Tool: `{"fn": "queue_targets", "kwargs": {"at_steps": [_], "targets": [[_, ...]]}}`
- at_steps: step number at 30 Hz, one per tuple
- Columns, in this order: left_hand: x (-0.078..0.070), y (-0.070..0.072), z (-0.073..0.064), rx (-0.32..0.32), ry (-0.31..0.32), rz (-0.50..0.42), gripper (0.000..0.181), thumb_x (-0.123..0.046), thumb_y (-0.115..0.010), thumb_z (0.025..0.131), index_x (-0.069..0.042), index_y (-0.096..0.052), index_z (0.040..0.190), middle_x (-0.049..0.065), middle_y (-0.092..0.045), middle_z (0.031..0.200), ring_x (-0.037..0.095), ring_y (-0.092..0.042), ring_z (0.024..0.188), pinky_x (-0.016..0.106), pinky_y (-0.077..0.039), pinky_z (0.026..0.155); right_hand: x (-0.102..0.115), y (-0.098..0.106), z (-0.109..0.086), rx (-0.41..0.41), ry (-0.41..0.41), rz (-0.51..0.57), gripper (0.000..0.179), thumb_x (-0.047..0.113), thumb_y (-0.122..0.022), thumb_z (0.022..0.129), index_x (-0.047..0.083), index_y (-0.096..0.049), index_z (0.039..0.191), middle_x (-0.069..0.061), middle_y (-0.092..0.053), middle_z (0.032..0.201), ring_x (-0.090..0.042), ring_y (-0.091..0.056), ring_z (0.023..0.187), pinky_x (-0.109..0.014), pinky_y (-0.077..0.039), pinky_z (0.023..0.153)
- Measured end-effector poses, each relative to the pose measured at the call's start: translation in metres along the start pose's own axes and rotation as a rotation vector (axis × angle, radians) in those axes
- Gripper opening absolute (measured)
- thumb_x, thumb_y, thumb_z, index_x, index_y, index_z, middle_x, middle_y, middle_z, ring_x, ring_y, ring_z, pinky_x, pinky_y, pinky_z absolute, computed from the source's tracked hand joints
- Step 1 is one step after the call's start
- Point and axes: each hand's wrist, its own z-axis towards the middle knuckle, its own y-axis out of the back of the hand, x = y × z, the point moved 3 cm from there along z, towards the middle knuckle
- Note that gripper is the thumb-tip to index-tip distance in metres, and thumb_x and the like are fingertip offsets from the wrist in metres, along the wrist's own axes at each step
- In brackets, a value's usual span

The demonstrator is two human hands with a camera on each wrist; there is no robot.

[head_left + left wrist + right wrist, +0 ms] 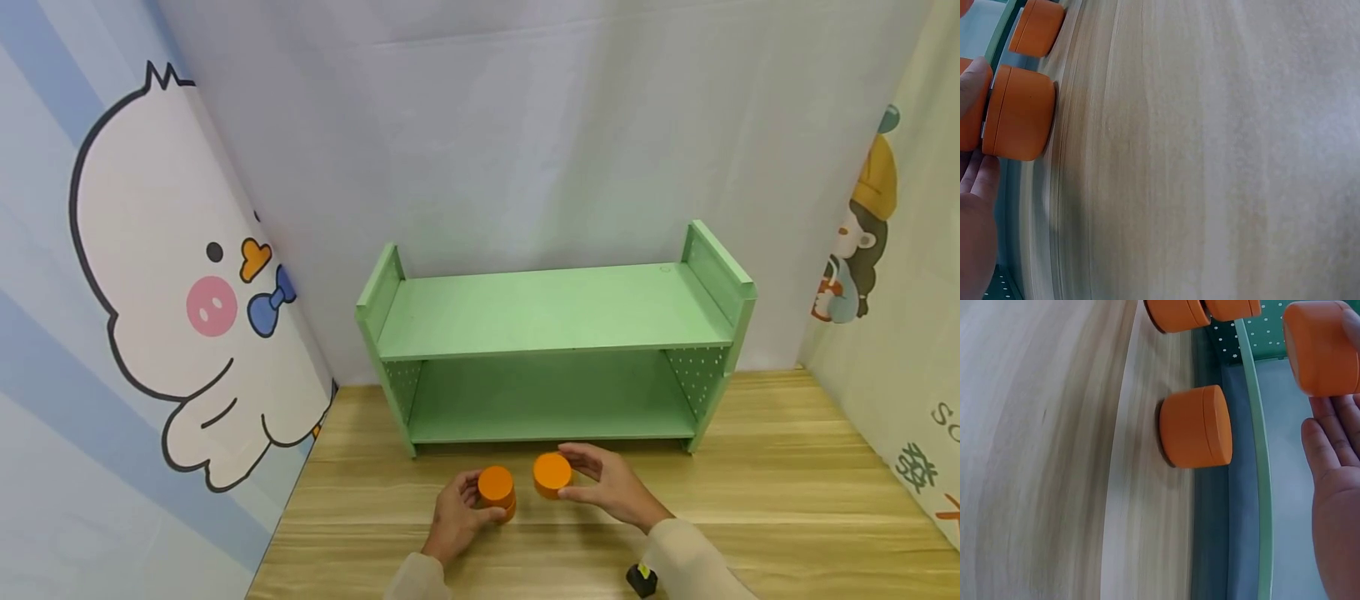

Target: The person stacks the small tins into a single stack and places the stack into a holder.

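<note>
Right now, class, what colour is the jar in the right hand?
Orange; the jar shows best in the right wrist view.

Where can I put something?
The green shelf looks bare on both levels, between its end panels. So does the table between the right sleeve and right wall. It's crowded between the left hand and right hand, around the orange jars.

Before you lies a light brown table with a streaked wood-grain top (pixel 787 471), its grain running from side to side. Toward the back of it you have a pale green two-tier shelf unit with hole-dotted side panels (pixel 555 312), standing upright. In front of that, a squat orange cylindrical lidded jar (pixel 1025 114) stands upright on your left; a matching orange lidded jar (pixel 1191 428) stands upright to its right, near but apart.
</note>
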Motion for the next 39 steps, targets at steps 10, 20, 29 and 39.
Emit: {"fn": "queue_targets", "kwargs": {"at_steps": [10,20,29,39], "targets": [[-0.002,0.000,-0.001,0.000,0.000,0.005,0.064,0.008,-0.087,0.070,0.013,-0.054,0.125,0.026,-0.060,0.127,0.041,-0.058,0.118,0.043,-0.052,0.101,0.003,-0.009,0.010,0.008,0.001,0.038,0.062,0.013,-0.081,0.086,-0.008,-0.053,0.137,-0.026,-0.055,0.137,-0.041,-0.055,0.124,-0.051,-0.042,0.107],[-0.002,0.000,-0.001,-0.008,-0.004,0.013,0.065,0.006,-0.088,0.069,0.012,-0.055,0.125,0.026,-0.060,0.126,0.040,-0.058,0.118,0.043,-0.052,0.101,0.004,-0.014,0.017,0.015,-0.003,0.016,0.064,0.014,-0.080,0.087,-0.011,-0.051,0.138,-0.025,-0.055,0.137,-0.039,-0.055,0.125,-0.047,-0.044,0.108],[-0.003,0.000,-0.002,-0.001,-0.013,0.006,0.065,0.006,-0.087,0.070,0.012,-0.054,0.126,0.026,-0.060,0.127,0.039,-0.059,0.118,0.041,-0.053,0.100,0.001,-0.022,0.024,0.032,-0.010,0.038,0.064,0.016,-0.079,0.088,-0.010,-0.050,0.139,-0.023,-0.056,0.136,-0.038,-0.055,0.124,-0.049,-0.044,0.107],[-0.003,0.000,-0.002,0.007,-0.014,0.029,0.061,0.009,-0.085,0.072,0.014,-0.053,0.125,0.028,-0.059,0.126,0.043,-0.058,0.118,0.045,-0.052,0.100,0.003,-0.028,0.027,0.040,-0.013,0.072,0.064,0.012,-0.080,0.087,-0.010,-0.050,0.139,-0.025,-0.055,0.137,-0.039,-0.054,0.126,-0.050,-0.044,0.108]]}}
